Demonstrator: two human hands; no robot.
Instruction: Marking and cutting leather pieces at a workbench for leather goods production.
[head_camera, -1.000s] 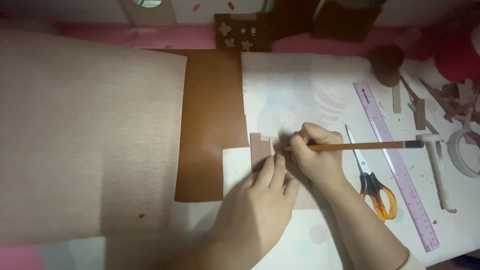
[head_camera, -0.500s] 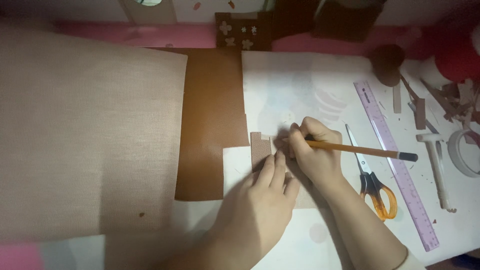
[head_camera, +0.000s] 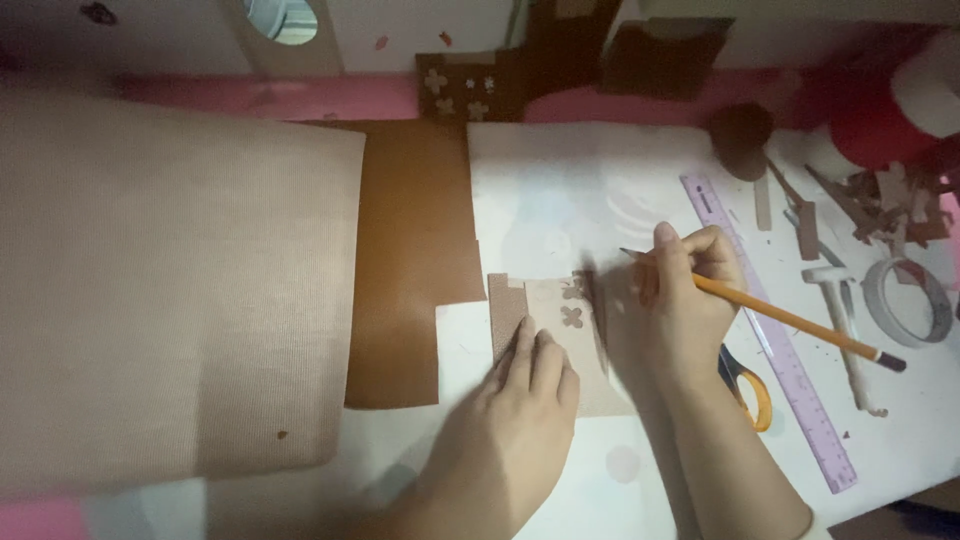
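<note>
Since the earlier frames, your right hand (head_camera: 685, 300) has lifted away to the right of the small cardboard piece (head_camera: 565, 340), uncovering its flower-shaped cut-outs (head_camera: 572, 316); the pencil (head_camera: 790, 320) now trails toward the purple ruler (head_camera: 775, 340). Your right hand pinches the pencil between thumb and fingers. Your left hand (head_camera: 520, 420) lies flat with fingers together, its fingertips (head_camera: 535, 345) pressing the piece's lower left onto the white bench (head_camera: 560, 190), just beside the dark brown sheet (head_camera: 410, 260). Risks, as judged: only one corner is pinned, so the piece may pivot or slide when the pencil returns, spoiling any line; your right wrist rests over the orange-handled scissors (head_camera: 750, 385) and could knock them or nudge the ruler; the large tan sheet (head_camera: 170, 300) at left could snag your left forearm.
</note>
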